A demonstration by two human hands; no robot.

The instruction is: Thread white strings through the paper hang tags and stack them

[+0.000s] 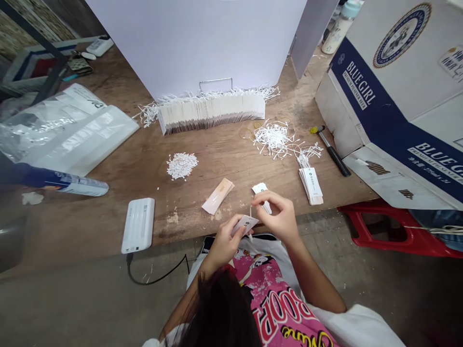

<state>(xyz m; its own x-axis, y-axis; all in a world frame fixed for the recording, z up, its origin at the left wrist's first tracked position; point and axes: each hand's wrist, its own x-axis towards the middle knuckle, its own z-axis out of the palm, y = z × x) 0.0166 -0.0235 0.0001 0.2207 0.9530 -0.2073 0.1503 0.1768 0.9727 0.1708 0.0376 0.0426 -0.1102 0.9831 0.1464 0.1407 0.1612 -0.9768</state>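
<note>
My left hand [227,241] is closed on a white hang tag [247,222], held just off the table's front edge. Above the tag, my right hand [278,212] pinches a thin white string [250,210] that reaches down to it. Behind my right hand lies a small stack of white tags [261,189], partly hidden by the fingers. Left of that stack is a pile of beige and white cards [218,196]. Strung tags [311,186] lie in a bundle to the right. A tangle of white strings [274,139] sits beyond my hands.
A long row of tags [213,113] stands along the grey-white board [210,43]. Small white bits [182,166] are heaped at left, near a power bank [138,225] with a cable. A hammer [333,152] lies beside the Blue Girl carton [394,96]. A red stool [376,224] stands below right.
</note>
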